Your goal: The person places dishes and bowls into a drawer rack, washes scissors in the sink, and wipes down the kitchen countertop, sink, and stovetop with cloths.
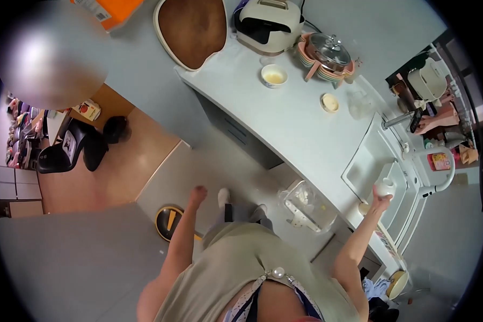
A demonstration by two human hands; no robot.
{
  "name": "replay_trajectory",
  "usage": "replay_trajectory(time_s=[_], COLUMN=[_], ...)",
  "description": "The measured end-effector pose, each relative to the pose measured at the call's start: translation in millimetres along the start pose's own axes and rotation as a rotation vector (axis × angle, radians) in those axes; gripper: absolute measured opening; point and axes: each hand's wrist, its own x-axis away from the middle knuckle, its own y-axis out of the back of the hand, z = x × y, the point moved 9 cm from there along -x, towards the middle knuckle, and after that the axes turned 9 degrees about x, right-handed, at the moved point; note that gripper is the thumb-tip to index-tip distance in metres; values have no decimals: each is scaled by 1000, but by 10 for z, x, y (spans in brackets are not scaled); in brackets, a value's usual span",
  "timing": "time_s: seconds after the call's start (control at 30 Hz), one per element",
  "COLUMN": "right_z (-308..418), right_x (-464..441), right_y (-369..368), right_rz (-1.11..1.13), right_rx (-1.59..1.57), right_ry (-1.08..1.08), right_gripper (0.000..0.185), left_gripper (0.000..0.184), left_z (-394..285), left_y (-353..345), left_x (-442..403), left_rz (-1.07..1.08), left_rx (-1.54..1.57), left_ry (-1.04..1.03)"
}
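Observation:
Over the sink (354, 170) at the right, my right hand (380, 202) is closed on a small white bowl (385, 188). The bowl is tilted, and its inside is hard to make out. A light-coloured round thing (364, 209) lies at the counter's edge beside this hand. My left hand (199, 196) hangs low at my side above the floor, its fingers curled in with nothing seen in them. A black and yellow round item (166, 222) stands on the floor near it.
On the white counter (290, 121) stand a bowl with yellowish contents (274, 77), a small round dish (330, 102), a glass-lidded pot (330, 51) and a cream appliance (268, 24). The curved faucet (449, 166) rises behind the sink. A clear-lined bin (306, 201) stands below the counter.

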Motion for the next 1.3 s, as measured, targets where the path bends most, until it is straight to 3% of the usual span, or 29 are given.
replay_trajectory(time_s=[0.07,0.13,0.2,0.27,0.3,0.4,0.43,0.47,0.5,0.53,0.67,0.8,0.97,1.07,1.2,1.3], right_z=[308,570,694,675,578,168,-207,-594,-844,-1110,-1949,-2010,-2003,-2142,-2682,-3162], right_x=[236,651,1165,1709,2013,2666,2804,2956,3191,3385,3868,3968,3816,3735,3687,3622], right_y=[-522,-1189,-1745,-2221,-2451,-2839,-2713,-2593,-2812,-2849,-3053,-3208,-3481,-3614,-4022,-4469], right_rz=[4,126,211,238,215,75,27,158,233,167,200,203,264,458,650,911], right_rx=[32,96,186,405,510,1615,856,411,551,654,544,644,884,1038,1102,1276], right_ry=[30,62,53,127,139,321,-20,-175,-86,-147,-384,-372,-279,-281,-426,-260], right_gripper=[61,60,61,59,59,69,50,43,49,49,53,44,26,25,19,23], left_gripper=[35,36,48,66,65,63,64,62,60,58,42,34,40,40,33,29], left_z=[-422,-753,-1078,-1324,-1451,-1383,-1346,-1289,-1206,-1119,-1151,-1244,-1348,-1104,-1122,-993], left_y=[-290,-629,-1013,-1238,-1319,-1510,-1557,-1632,-1734,-1862,-2021,-2044,-1903,-1617,-1233,-881], left_x=[-278,-838,-1235,-1633,-1841,-2555,-2798,-2930,-3013,-3051,-3009,-2947,-2785,-2721,-2275,-2057], left_rz=[-31,184,339,203,196,145,123,192,262,334,439,341,230,136,182,122], left_rx=[-84,-2,262,362,354,438,484,570,659,753,970,1151,963,708,829,855], left_ry=[-38,-199,-105,10,43,137,159,183,212,239,162,118,223,274,292,242])
